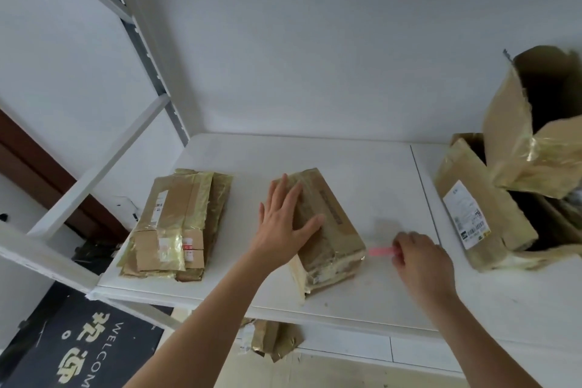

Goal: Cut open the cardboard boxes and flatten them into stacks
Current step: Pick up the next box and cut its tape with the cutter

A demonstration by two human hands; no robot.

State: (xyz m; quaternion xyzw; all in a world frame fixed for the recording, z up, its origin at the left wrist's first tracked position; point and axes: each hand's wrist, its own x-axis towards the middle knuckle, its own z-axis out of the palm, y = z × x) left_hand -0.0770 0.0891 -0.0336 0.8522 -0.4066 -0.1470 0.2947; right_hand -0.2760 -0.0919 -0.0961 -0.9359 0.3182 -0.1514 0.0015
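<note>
A taped brown cardboard box lies in the middle of the white shelf. My left hand presses flat on its top, fingers spread. My right hand is just right of the box and pinches a pink cutter, its tip pointing at the box's near right corner. A stack of flattened boxes lies at the left of the shelf.
Opened, unflattened boxes are piled at the right end of the shelf, one with a white label. A white metal rack frame stands on the left. Cardboard scraps lie on the floor below, beside a dark welcome mat.
</note>
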